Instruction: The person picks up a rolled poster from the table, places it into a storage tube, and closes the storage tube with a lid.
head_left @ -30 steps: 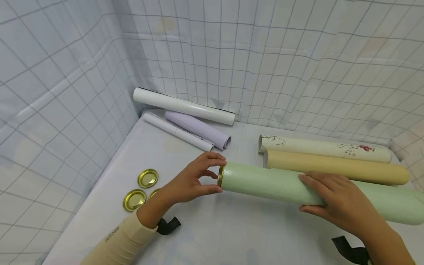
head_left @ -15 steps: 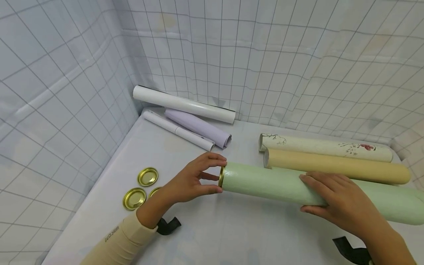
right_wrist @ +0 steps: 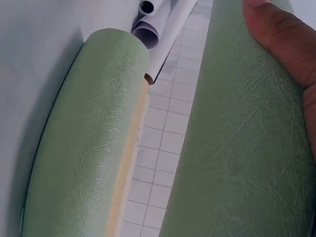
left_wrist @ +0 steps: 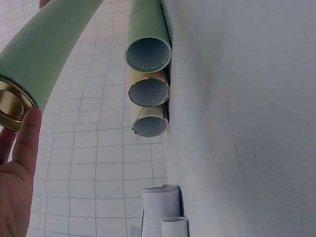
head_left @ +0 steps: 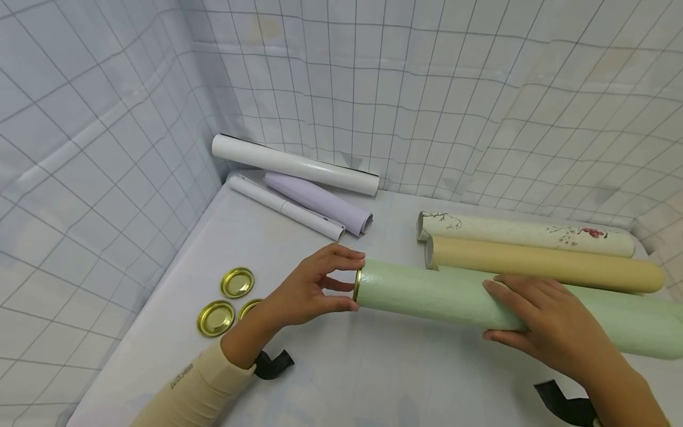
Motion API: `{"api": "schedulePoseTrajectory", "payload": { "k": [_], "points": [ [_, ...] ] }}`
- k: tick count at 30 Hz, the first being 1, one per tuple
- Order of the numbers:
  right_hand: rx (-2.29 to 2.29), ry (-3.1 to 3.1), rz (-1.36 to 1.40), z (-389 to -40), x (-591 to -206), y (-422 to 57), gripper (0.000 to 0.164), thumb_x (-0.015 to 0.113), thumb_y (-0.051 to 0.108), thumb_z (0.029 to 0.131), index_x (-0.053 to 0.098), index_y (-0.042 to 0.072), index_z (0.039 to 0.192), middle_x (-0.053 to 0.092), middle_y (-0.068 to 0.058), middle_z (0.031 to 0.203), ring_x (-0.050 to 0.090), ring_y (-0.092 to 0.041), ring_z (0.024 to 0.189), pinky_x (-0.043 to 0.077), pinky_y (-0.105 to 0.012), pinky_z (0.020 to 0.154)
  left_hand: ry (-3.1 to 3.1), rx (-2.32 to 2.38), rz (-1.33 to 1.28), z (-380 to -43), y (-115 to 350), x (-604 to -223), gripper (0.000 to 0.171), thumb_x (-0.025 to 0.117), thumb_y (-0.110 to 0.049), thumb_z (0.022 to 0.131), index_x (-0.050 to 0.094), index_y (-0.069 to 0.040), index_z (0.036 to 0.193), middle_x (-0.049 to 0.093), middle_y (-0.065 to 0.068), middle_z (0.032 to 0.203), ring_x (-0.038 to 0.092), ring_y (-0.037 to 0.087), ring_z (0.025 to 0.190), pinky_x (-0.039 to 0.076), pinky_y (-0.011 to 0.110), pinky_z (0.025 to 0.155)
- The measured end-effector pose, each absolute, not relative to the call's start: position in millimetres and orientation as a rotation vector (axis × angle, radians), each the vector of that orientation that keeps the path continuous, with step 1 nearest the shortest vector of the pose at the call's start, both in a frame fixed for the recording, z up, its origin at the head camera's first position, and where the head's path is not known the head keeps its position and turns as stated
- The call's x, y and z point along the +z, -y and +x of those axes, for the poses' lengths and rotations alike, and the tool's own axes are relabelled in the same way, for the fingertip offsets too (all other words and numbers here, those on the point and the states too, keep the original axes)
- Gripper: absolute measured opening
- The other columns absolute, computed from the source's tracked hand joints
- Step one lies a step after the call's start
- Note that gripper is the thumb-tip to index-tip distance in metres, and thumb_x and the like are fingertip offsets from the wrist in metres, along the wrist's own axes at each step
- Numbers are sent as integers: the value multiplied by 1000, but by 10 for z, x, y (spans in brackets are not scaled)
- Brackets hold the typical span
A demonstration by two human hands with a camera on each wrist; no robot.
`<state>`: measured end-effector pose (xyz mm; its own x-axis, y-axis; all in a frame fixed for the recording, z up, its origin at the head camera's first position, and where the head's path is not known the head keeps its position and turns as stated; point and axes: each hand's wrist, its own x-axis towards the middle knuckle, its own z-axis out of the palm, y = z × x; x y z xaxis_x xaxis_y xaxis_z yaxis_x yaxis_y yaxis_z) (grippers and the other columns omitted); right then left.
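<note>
A pale green paper-covered tube (head_left: 416, 290) is held nearly level above the white table. My right hand (head_left: 552, 317) grips it around the middle, thumb on the near side and fingers over the top. At its left end sits a shiny gold lid (head_left: 358, 284), set in the opening with its rim showing. My left hand (head_left: 304, 293) pinches that end between thumb and fingers. In the left wrist view the lid (left_wrist: 15, 101) caps the tube, with fingertips at its edge. A second green tube (right_wrist: 89, 133) lies on the table, mostly hidden in the head view.
Three loose gold lids (head_left: 216, 318) lie at the left, one partly behind the left wrist. A tan tube (head_left: 533, 261) and a floral cream tube (head_left: 512, 231) lie behind the green ones. White (head_left: 299, 163) and lilac (head_left: 320, 201) rolls rest near the gridded back wall.
Both hands keep their hold on the green tube and lid, nearly unmoved. The gold rim looks slightly narrower than a second ago. The head view has shifted slightly.
</note>
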<state>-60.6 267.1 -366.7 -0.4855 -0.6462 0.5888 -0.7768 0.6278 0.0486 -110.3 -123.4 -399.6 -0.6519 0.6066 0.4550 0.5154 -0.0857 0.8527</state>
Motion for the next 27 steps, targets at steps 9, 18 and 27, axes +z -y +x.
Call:
{"api": "schedulePoseTrajectory", "payload": {
  "k": [9, 18, 27],
  "points": [
    [343, 2216, 1113, -610, -3649, -2630, 68, 46, 65, 96, 68, 2, 114, 69, -15, 103, 65, -32, 89, 36, -32, 94, -2138, 1841, 1258, -1055, 1216, -3931, 62, 85, 7, 71, 61, 2, 128, 50, 14, 133, 55, 32, 122, 58, 37, 81],
    [342, 2219, 1120, -607, -3660, -2636, 68, 46, 64, 96, 68, 2, 115, 68, -16, 104, 64, -33, 88, 34, -30, 95, -2158, 1824, 1326, -1057, 1210, -3950, 64, 85, 7, 71, 60, 1, 129, 49, 16, 134, 55, 33, 121, 59, 36, 81],
    [302, 2451, 1067, -589, -3812, -2795, 74, 39, 71, 94, 63, 9, 126, 65, -5, 114, 62, -27, 101, 36, -31, 95, -2184, 1707, 1232, -1094, 1140, -4080, 63, 83, -3, 80, 55, -7, 136, 46, 8, 138, 54, 25, 122, 58, 36, 85]
  ]
}}
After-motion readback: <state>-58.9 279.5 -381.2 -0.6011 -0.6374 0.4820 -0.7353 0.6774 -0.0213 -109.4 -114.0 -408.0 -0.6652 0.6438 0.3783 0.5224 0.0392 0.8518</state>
